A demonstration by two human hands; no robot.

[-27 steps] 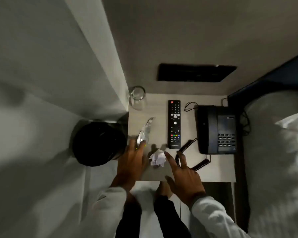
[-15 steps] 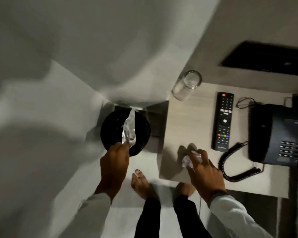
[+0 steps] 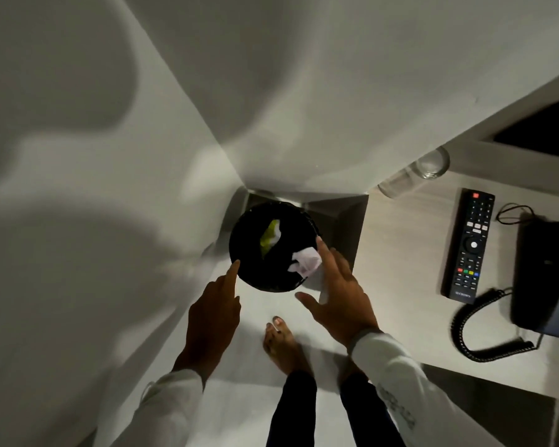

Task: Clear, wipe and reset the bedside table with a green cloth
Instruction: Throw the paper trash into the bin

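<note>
Foil wrapper (image 3: 269, 237) now in black bin (image 3: 239, 253); right hand (image 3: 336, 295) fingers spread, releasing crumpled tissue (image 3: 305, 261) (bin's 4 o'clock); left hand (image 3: 214, 309) empty, loose. Bench (image 3: 400, 253) litter gone.

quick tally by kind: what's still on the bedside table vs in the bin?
On the bedside table:
glass: 1
remote: 1
phone: 1
In the bin:
wrapper: 1
crumpled tissue: 1, at the rim by the open right hand
Total: 5

Both hands, left (image 3: 214, 309) and right (image 3: 338, 298), open, fingers spread
</note>
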